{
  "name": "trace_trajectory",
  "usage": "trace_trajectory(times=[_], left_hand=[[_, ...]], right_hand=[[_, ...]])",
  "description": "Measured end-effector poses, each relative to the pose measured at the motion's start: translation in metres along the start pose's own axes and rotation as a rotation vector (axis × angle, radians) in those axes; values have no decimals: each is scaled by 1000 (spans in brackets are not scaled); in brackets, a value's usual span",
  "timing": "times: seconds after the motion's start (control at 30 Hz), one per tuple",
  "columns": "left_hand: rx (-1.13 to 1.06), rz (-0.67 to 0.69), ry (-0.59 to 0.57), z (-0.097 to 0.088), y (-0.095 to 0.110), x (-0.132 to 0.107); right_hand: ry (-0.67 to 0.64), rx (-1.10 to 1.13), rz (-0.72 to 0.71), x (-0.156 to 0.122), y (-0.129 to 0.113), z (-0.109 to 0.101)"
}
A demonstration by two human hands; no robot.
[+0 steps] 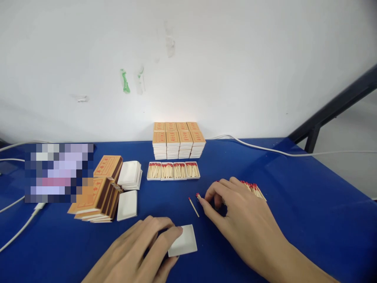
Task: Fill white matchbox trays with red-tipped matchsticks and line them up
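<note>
My left hand (144, 245) grips a small white matchbox tray (186, 240) at its left end, with nothing lying inside it. Between the thumb and forefinger of my right hand (235, 212) are a few red-headed matches (198, 196), mostly hidden by the fingers. One loose match (193, 207) lies on the blue table just left of that hand. Behind the right hand, partly covered by it, is a heap of matches (255, 190). Farther back, a row of trays filled with matches (173, 171) stands side by side, heads toward the wall.
Stacked matchboxes (178, 139) stand against the wall. On the left are flat orange matchbox sleeves (94, 194), with white trays (129, 173) piled beside them. A blurred-out device (59, 169) with a white cable (26, 226) lies far left. Another cable (259, 147) runs along the back.
</note>
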State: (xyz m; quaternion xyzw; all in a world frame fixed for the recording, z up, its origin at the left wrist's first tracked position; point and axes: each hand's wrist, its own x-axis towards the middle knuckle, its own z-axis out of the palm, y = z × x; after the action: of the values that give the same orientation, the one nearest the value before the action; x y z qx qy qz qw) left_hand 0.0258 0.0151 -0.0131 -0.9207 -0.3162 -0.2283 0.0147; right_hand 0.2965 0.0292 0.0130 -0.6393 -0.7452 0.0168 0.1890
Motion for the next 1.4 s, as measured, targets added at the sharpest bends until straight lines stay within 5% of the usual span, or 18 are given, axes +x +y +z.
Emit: trace_trajectory(times=[0.2,0.63,0.9,1.17,1.4], left_hand=[[17,4,63,-2,4,4],[-15,-9,19,1,0,-1],[-5,-1,7,1,0,0],[-7,-10,35,-1,3,7],[-11,-9,-4,0,2,0]], right_hand=[[-21,107,1,-3,-6,4],[164,-139,-65,-7,-14,19],[237,-206,-38,-2,-5,4],[260,-528,-101,-6,10,-5],[232,-409,-87,-4,11,-3]])
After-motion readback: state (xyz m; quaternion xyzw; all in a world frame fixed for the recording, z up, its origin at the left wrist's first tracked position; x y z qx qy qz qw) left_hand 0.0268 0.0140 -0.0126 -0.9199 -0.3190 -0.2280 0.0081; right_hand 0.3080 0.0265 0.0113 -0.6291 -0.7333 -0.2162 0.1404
